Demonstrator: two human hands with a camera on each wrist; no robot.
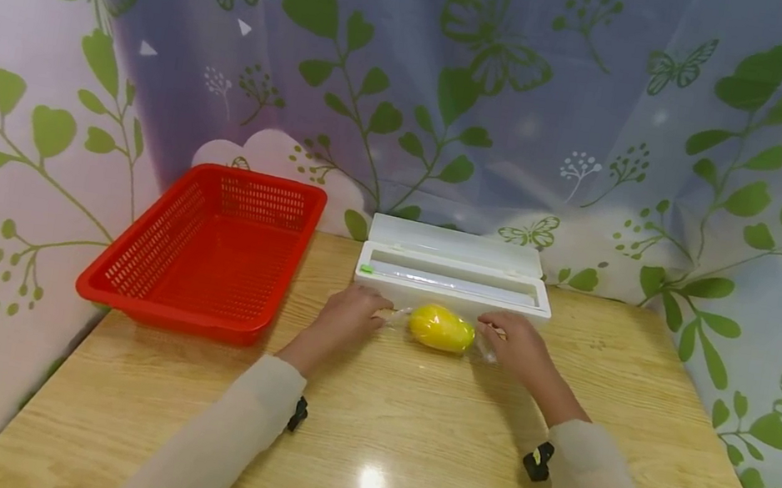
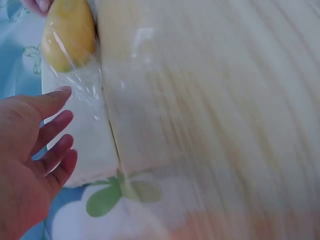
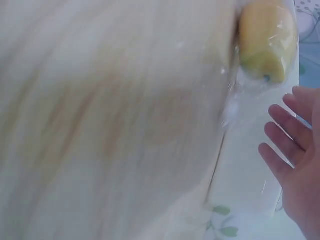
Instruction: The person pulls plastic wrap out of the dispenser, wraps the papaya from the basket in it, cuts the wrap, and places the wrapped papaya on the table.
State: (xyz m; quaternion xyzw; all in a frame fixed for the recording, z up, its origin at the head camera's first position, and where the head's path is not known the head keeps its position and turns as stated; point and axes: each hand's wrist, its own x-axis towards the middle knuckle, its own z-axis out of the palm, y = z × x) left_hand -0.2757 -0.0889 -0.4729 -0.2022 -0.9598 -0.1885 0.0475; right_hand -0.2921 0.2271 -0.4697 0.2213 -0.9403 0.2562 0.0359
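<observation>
A yellow oval fruit (image 1: 441, 328), greenish at one end, lies on the table wrapped in clear plastic film (image 3: 232, 102). Loose film sticks out at both of its ends. My left hand (image 1: 350, 311) is at the left end of the film, and in the left wrist view its fingers (image 2: 59, 125) are loosely bent and apart, with the thumb near the film. At the other end is my right hand (image 1: 514, 343); the right wrist view has its fingers (image 3: 287, 132) spread and fairly straight, below the fruit. Neither hand visibly pinches the film.
Just behind the fruit stands a long white cling film box (image 1: 454, 301), lid raised, with a green slider (image 1: 366, 269) at its left. A red plastic basket (image 1: 260, 305) sits at the table's left. Patterned curtain (image 1: 381, 108) borders the wooden table (image 1: 409, 424).
</observation>
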